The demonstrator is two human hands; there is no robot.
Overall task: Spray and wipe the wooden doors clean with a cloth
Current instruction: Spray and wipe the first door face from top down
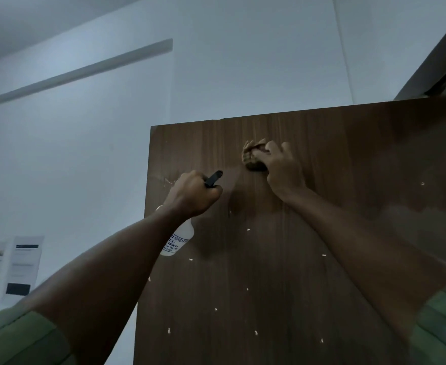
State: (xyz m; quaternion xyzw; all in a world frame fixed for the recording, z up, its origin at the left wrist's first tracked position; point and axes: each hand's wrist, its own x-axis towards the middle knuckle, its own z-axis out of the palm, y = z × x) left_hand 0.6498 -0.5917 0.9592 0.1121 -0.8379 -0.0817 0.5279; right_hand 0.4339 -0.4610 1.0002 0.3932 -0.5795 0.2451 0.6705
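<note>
A spray bottle (177, 239) is gripped in the left hand (193, 194) – body hanging below the fist. A bunched cloth (253, 159), probably brownish, is held against the wooden door (321, 233) by the right hand (282, 169), just up-right of the nozzle.

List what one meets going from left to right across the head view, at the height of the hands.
Papers on the wall → spray bottle → left hand → cloth → right hand, all but the papers in front of the wooden door.
</note>
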